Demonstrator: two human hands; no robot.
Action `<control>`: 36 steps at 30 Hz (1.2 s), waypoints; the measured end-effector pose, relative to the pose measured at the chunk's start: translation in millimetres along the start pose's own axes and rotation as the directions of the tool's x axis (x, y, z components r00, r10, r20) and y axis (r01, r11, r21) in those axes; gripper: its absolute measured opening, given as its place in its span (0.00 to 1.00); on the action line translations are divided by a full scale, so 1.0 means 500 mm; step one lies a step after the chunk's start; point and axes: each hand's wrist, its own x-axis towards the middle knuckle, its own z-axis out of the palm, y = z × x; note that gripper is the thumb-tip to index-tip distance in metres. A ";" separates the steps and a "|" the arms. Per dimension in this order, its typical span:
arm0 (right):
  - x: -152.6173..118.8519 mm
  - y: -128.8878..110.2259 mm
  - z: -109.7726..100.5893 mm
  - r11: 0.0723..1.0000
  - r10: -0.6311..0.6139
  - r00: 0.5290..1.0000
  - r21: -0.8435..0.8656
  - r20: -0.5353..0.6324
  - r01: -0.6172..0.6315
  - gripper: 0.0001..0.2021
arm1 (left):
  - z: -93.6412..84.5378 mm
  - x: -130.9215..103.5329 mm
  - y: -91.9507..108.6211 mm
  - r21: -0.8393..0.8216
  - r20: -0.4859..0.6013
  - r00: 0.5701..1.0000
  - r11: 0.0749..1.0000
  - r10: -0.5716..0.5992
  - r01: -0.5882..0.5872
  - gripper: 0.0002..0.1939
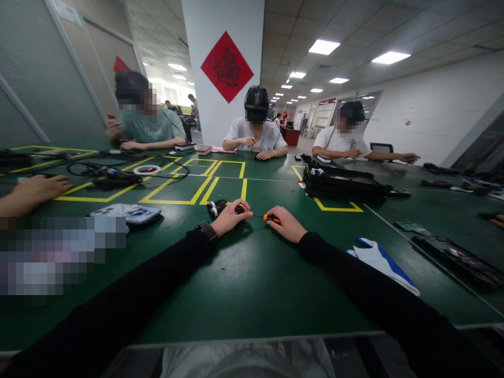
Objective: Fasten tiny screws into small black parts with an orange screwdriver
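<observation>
Green table with yellow tape in a bright office, left hand closed around a black part, right hand gripping the screwdriver, lying crosswise, tip pointing left at it.

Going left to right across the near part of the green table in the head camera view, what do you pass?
Phone in a patterned case → small black part under the left hand → orange-handled screwdriver in the right hand → white and blue item → dark flat device.
</observation>
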 end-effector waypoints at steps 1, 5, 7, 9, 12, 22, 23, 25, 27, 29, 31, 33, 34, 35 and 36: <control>0.000 -0.001 0.000 1.000 0.001 1.000 -0.002 0.004 -0.001 0.08 | 0.000 0.000 0.001 -0.001 0.006 1.000 1.000 0.001 -0.001 0.15; 0.001 -0.005 0.000 0.999 0.034 0.999 -0.016 0.022 -0.033 0.09 | -0.001 0.000 0.001 -0.013 0.015 1.000 1.000 0.007 -0.007 0.15; 0.002 -0.005 0.000 0.998 0.055 0.998 -0.019 0.026 -0.054 0.09 | 0.000 0.000 -0.001 -0.043 0.029 0.999 0.999 0.015 -0.014 0.15; 0.003 -0.003 0.002 0.998 0.064 0.998 -0.018 0.024 -0.063 0.09 | 0.000 0.001 -0.005 -0.079 0.039 0.999 0.997 0.029 -0.026 0.15; 0.003 0.001 0.003 0.998 0.065 0.998 -0.013 0.019 -0.064 0.09 | 0.000 0.002 -0.010 -0.088 0.040 0.998 0.995 0.048 -0.045 0.14; 0.002 0.010 0.007 0.997 0.033 0.999 0.065 -0.004 -0.033 0.08 | 0.000 0.003 -0.016 -0.049 0.039 0.998 0.998 0.053 -0.051 0.21; 0.002 0.012 0.008 0.997 0.032 0.999 0.075 -0.011 -0.031 0.08 | 0.000 0.003 -0.016 -0.039 0.031 0.998 0.998 0.046 -0.045 0.22; 0.001 0.015 0.010 0.995 0.027 0.999 0.093 -0.020 -0.025 0.07 | 0.000 0.002 -0.016 -0.014 0.005 1.000 1.000 0.024 -0.024 0.22; 0.001 0.017 0.011 0.994 0.025 0.999 0.105 -0.023 -0.023 0.07 | 0.000 0.002 -0.015 0.006 -0.019 1.000 1.000 -0.005 0.005 0.20; 0.001 0.017 0.011 0.993 0.027 0.999 0.111 -0.023 -0.024 0.07 | 0.000 0.002 -0.016 -0.001 -0.019 1.000 1.000 -0.019 0.019 0.19; 0.001 0.017 0.011 0.993 0.031 0.999 0.118 -0.023 -0.028 0.07 | 0.000 0.003 -0.016 -0.021 -0.004 1.000 1.000 -0.008 0.008 0.18; 0.001 0.015 0.011 0.992 0.035 0.999 0.122 -0.023 -0.032 0.07 | 0.000 0.003 -0.016 -0.028 0.013 1.000 1.000 0.012 -0.012 0.16; 0.001 0.013 0.010 0.992 0.035 0.999 0.121 -0.021 -0.032 0.07 | -0.001 0.004 -0.016 -0.021 0.019 1.000 1.000 0.021 -0.021 0.16; 0.001 0.012 0.010 0.993 0.034 0.999 0.116 -0.019 -0.032 0.07 | -0.001 0.004 -0.015 -0.010 0.022 0.999 1.000 0.028 -0.028 0.15; 0.001 0.010 0.009 0.994 0.033 0.999 0.107 -0.017 -0.031 0.07 | -0.001 0.005 -0.015 0.002 0.024 0.999 0.999 0.033 -0.033 0.14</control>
